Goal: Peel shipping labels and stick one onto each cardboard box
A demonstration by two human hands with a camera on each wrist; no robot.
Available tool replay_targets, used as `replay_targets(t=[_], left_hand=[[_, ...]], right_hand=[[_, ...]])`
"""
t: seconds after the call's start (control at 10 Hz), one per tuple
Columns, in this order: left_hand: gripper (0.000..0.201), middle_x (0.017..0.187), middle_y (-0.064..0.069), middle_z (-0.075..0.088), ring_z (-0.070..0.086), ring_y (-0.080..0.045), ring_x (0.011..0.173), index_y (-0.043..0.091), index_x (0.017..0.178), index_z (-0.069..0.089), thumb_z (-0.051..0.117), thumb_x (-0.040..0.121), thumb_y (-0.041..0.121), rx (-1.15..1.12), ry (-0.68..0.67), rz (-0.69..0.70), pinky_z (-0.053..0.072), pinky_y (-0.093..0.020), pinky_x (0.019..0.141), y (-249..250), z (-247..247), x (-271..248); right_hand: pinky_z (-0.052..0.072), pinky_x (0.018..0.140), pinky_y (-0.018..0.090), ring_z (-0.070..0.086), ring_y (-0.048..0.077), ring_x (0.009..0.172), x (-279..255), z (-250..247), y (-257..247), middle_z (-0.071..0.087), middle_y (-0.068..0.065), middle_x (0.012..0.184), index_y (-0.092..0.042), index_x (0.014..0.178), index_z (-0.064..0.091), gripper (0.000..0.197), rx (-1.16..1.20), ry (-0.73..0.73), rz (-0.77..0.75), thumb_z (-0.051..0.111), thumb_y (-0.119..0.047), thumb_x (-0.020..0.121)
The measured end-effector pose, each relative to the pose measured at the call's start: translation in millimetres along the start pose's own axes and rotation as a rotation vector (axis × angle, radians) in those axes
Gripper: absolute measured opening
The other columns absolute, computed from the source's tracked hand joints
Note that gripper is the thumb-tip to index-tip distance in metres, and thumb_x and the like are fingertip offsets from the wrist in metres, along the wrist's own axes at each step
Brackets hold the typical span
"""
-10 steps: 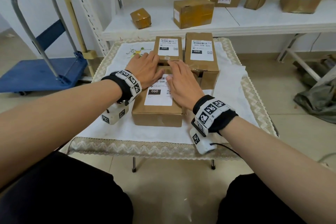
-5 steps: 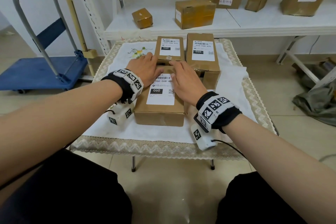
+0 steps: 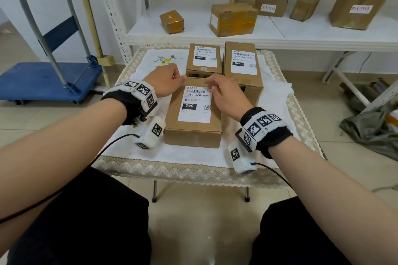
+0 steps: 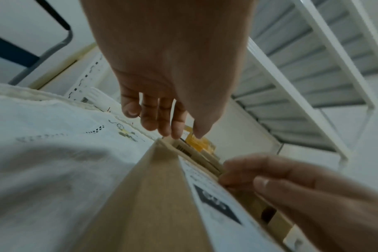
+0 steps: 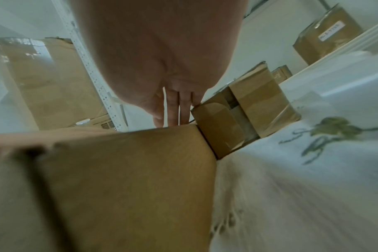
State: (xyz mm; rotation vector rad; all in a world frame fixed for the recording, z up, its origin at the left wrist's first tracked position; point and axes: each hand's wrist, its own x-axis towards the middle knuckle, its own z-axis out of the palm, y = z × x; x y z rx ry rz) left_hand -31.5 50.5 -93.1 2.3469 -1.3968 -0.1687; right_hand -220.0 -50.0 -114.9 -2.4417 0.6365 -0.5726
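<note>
My left hand (image 3: pixel 165 80) and right hand (image 3: pixel 224 94) rest released, holding nothing, at the far edge of the near box (image 3: pixel 192 122) at desk (image 3: pixel 193 171) centre. Its label (image 3: pixel 195 104) lies flat. Risk: unpressed corners may lift, causing later peeling.

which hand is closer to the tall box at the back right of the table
Right. The right hand sits just beside the back right box; the left hand is across the near box.
</note>
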Motion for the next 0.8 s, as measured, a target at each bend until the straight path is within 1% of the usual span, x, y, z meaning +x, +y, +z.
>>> replay_targets(t=[0.1, 0.2, 0.3, 0.4, 0.5, 0.6, 0.7, 0.8], left_hand=[[0.024, 0.087, -0.001, 0.062, 0.054, -0.017, 0.079, 0.015, 0.092, 0.058, 0.051, 0.097, 0.037, -0.127, -0.020, -0.023, 0.038, -0.030, 0.066, -1.6, 0.9, -11.8], [0.020, 0.090, -0.003, 0.066, 0.057, -0.017, 0.076, 0.014, 0.089, 0.062, 0.054, 0.095, 0.032, -0.250, -0.024, -0.052, 0.045, -0.030, 0.072, -5.4, 6.8, -25.5], [0.018, 0.090, -0.004, 0.069, 0.057, -0.014, 0.073, 0.014, 0.090, 0.065, 0.057, 0.093, 0.030, -0.360, 0.019, -0.091, 0.049, -0.033, 0.075, -12.1, 14.1, -39.1], [0.015, 0.079, -0.004, 0.065, 0.060, -0.016, 0.068, 0.013, 0.092, 0.059, 0.060, 0.092, 0.028, -0.472, 0.052, -0.156, 0.049, -0.028, 0.060, -11.9, 21.3, -51.6], [0.020, 0.074, 0.000, 0.058, 0.060, -0.012, 0.065, 0.011, 0.096, 0.054, 0.064, 0.092, 0.028, -0.533, 0.037, -0.203, 0.047, -0.022, 0.047, -6.1, 23.4, -58.8], [0.022, 0.074, 0.001, 0.058, 0.059, -0.012, 0.065, 0.010, 0.096, 0.055, 0.066, 0.090, 0.029, -0.508, -0.003, -0.182, 0.045, -0.022, 0.047, -2.2, 18.2, -67.1], [0.019, 0.072, -0.001, 0.061, 0.056, -0.014, 0.060, 0.013, 0.093, 0.060, 0.067, 0.089, 0.029, -0.506, 0.030, -0.142, 0.044, -0.023, 0.050, -0.9, 1.0, -74.8], [0.018, 0.077, 0.001, 0.062, 0.055, -0.013, 0.065, 0.014, 0.095, 0.064, 0.068, 0.089, 0.031, -0.678, 0.207, -0.083, 0.046, -0.026, 0.058, -6.9, -31.1, -82.8]], right_hand=[[0.048, 0.098, 0.034, 0.059, 0.021, 0.112, -6.0, -1.8, -3.0, 0.066, 0.009, 0.119, -0.009, 0.122, 0.062, 0.033, 0.041, 0.014, 0.020, 0.038, -0.003, 0.099], [0.045, 0.097, 0.024, 0.059, 0.017, 0.113, -14.4, -2.4, -5.6, 0.068, 0.006, 0.119, -0.010, 0.121, 0.064, 0.035, 0.073, 0.025, 0.066, 0.038, -0.001, 0.098], [0.041, 0.092, 0.017, 0.059, 0.012, 0.109, -22.7, -2.3, -4.5, 0.067, 0.003, 0.118, -0.012, 0.117, 0.066, 0.034, 0.130, 0.090, 0.112, 0.042, 0.000, 0.097], [0.040, 0.091, 0.017, 0.056, 0.010, 0.103, -31.9, 0.8, -4.9, 0.062, 0.003, 0.116, -0.015, 0.111, 0.067, 0.029, 0.156, 0.145, 0.174, 0.048, 0.000, 0.094], [0.044, 0.090, 0.021, 0.058, 0.015, 0.104, -37.1, 2.8, -2.6, 0.059, 0.003, 0.117, -0.015, 0.114, 0.062, 0.026, 0.229, 0.162, 0.270, 0.053, -0.003, 0.094], [0.056, 0.092, 0.038, 0.063, 0.022, 0.106, -42.6, -0.9, -5.8, 0.062, 0.001, 0.110, -0.016, 0.114, 0.059, 0.025, 0.407, 0.125, 0.411, 0.054, -0.003, 0.093], [0.061, 0.083, 0.041, 0.068, 0.024, 0.089, -46.2, -9.1, -9.0, 0.064, 0.012, 0.111, -0.012, 0.114, 0.058, 0.023, 0.585, 0.095, 0.509, 0.055, -0.002, 0.093], [0.061, 0.078, 0.036, 0.066, 0.020, 0.086, -51.8, -28.7, -12.6, 0.067, 0.014, 0.109, -0.007, 0.115, 0.062, 0.022, 0.683, 0.137, 0.473, 0.059, -0.004, 0.094]])
